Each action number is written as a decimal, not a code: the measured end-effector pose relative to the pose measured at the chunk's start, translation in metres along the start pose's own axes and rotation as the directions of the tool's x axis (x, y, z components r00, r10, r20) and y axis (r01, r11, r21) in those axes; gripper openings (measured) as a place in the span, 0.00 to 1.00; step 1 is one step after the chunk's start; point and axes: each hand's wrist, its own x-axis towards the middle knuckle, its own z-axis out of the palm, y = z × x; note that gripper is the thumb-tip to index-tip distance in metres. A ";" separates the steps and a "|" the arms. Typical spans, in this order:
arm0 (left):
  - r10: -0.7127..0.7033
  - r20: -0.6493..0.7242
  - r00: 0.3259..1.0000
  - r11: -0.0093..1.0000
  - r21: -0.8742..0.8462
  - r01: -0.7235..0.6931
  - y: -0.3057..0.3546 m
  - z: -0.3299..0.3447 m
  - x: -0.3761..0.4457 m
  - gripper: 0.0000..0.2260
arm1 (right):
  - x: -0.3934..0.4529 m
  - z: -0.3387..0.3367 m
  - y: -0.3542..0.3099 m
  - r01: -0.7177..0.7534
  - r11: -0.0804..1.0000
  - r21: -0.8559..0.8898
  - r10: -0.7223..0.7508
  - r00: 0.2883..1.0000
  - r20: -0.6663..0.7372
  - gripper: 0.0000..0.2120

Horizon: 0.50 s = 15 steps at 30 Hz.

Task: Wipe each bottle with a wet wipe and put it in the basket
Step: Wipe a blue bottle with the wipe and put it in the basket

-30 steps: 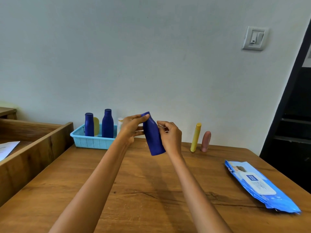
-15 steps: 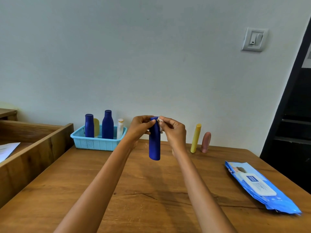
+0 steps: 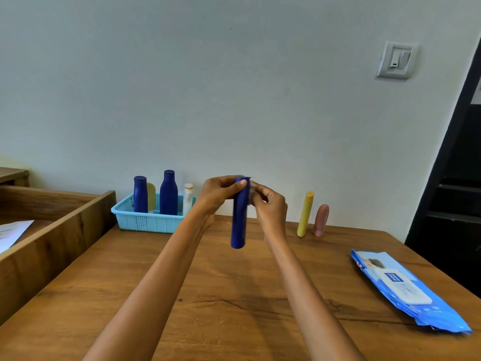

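A dark blue tube (image 3: 238, 225) hangs upright above the wooden table (image 3: 234, 295). My left hand (image 3: 220, 192) grips its top end. My right hand (image 3: 269, 204) pinches a small whitish wet wipe (image 3: 252, 190) against the tube's upper right side. The light blue basket (image 3: 145, 221) stands at the back left and holds two dark blue bottles (image 3: 168, 194), a yellow one (image 3: 151, 195) and a small white one (image 3: 188, 198). A yellow tube (image 3: 305, 214) and a pink one (image 3: 321, 220) stand upright by the wall to the right.
A blue pack of wet wipes (image 3: 406, 290) lies at the table's right edge. A wooden tray-like frame (image 3: 59, 225) with a sheet of paper (image 3: 13, 233) borders the left side. A dark doorway (image 3: 453, 204) is at the right.
The blue tube went from tilted to upright. My right hand shifted from the tube's middle up to its top end with the wipe.
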 end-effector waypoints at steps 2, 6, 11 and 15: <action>-0.010 0.036 0.999 0.999 -0.036 0.012 0.002 0.006 -0.001 0.10 | 0.001 -0.003 0.002 -0.031 0.999 0.030 0.032 0.999 -0.029 0.11; -0.059 0.002 0.998 0.994 -0.094 0.059 0.003 0.007 -0.001 0.10 | 0.001 -0.001 -0.012 0.044 0.990 0.137 -0.035 0.997 -0.067 0.09; -0.063 -0.013 0.998 0.993 -0.104 0.061 -0.001 0.000 -0.001 0.04 | -0.001 -0.001 -0.013 0.187 0.982 0.031 -0.187 0.982 0.016 0.05; -0.070 -0.024 0.997 0.990 -0.122 0.067 -0.005 0.001 0.001 0.03 | 0.000 -0.010 0.002 0.174 0.985 -0.023 -0.172 0.983 0.062 0.03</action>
